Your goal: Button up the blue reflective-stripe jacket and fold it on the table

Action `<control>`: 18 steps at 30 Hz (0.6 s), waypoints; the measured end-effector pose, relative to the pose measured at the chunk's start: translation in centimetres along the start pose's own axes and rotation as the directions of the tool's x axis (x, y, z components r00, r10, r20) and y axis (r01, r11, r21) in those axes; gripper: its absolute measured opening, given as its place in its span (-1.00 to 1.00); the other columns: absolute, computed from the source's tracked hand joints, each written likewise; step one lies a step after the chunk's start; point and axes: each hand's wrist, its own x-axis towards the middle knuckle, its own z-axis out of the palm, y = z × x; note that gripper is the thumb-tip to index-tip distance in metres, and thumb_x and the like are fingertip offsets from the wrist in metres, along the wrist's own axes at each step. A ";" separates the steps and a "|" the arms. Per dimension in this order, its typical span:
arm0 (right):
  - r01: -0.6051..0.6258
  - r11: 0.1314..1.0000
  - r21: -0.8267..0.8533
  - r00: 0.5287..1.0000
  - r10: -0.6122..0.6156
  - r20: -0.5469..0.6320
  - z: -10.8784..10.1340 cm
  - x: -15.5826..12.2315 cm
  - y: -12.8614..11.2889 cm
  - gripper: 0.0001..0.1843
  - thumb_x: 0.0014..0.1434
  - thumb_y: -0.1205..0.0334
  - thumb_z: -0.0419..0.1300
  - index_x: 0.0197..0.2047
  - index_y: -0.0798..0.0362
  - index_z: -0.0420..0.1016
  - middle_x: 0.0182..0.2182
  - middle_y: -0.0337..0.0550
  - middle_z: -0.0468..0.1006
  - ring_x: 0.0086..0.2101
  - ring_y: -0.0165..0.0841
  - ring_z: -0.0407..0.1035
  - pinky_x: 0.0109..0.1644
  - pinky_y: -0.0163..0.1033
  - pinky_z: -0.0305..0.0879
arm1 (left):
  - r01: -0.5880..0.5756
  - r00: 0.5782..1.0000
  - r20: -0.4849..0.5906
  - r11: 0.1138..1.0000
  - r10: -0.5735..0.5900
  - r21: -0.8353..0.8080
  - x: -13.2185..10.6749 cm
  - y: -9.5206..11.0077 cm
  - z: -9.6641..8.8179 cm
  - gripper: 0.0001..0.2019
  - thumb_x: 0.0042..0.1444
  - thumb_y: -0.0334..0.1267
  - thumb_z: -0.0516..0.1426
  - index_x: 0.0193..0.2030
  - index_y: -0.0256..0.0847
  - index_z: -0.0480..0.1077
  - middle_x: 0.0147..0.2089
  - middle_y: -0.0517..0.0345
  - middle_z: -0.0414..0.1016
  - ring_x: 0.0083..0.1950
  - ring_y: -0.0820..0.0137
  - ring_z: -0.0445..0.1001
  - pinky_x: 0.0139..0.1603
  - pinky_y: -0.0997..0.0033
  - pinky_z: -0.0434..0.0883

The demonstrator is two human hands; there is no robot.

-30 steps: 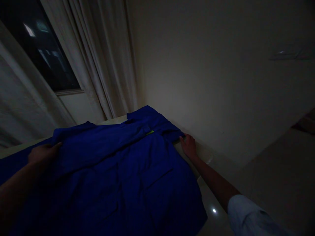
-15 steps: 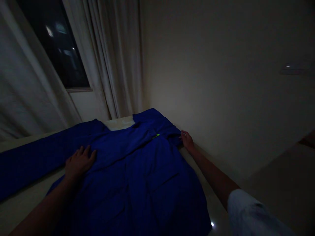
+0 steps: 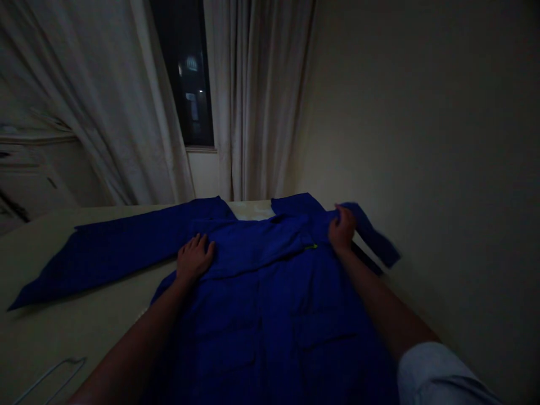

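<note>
A dark blue work jacket (image 3: 261,304) lies spread on a pale flat surface (image 3: 76,332), with its collar at the far side and chest pockets nearest me. My left hand (image 3: 193,260) rests flat on the jacket's chest, fingers apart, holding nothing. My right hand (image 3: 342,228) pinches the jacket's other sleeve (image 3: 373,236) near the shoulder, and this sleeve is raised and blurred. The jacket's left-hand sleeve (image 3: 126,253) stretches flat toward the surface's left side. A small neon green tag (image 3: 311,246) shows near the collar.
A thin white wire hanger (image 3: 53,379) lies at the near left of the pale surface. Beyond the far edge hang white curtains (image 3: 253,101) around a dark window (image 3: 185,73). A beige wall (image 3: 422,124) rises along the right side.
My view has swung left, showing more of the surface. My right hand has gone from the jacket's far edge to holding the raised sleeve. My left hand has moved onto the chest.
</note>
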 end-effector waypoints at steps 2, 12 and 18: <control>0.377 0.926 -0.022 0.875 -0.348 0.338 1.2 -1.9 -2.8 -0.37 0.28 0.43 -0.03 0.38 0.02 0.42 0.24 0.08 0.50 0.21 -0.05 0.35 0.37 0.09 0.22 | 0.028 0.999 -0.016 0.998 -0.029 -0.049 -0.1 0.1 -0.3 -0.27 0.43 0.13 -0.24 0.49 -0.35 0.25 0.52 -0.31 0.25 0.51 -0.09 0.24 0.47 -0.12 0.13; 0.491 0.858 0.151 0.641 -0.474 0.604 3.7 -10.3 -1.8 -0.39 0.24 0.55 -0.02 0.30 0.10 0.43 0.22 0.08 0.53 0.17 -0.21 0.44 0.32 -0.01 0.35 | 0.202 0.958 -0.085 0.852 -0.275 -0.482 0.9 -2.2 -0.1 -0.36 0.48 -0.07 -0.34 0.39 -0.29 0.35 0.33 -0.24 0.50 0.34 0.07 0.48 0.38 0.10 0.35; 0.478 0.875 0.074 0.724 -0.441 0.530 2.6 -11.5 -3.4 -0.58 0.38 0.17 0.17 0.26 0.03 0.50 0.27 0.12 0.49 0.23 -0.06 0.39 0.32 0.12 0.31 | 0.376 0.898 0.060 0.690 -0.436 -0.619 2.5 -1.2 -2.0 -0.34 0.25 0.12 0.15 0.31 -0.37 0.40 0.27 -0.35 0.52 0.36 -0.10 0.43 0.37 -0.03 0.36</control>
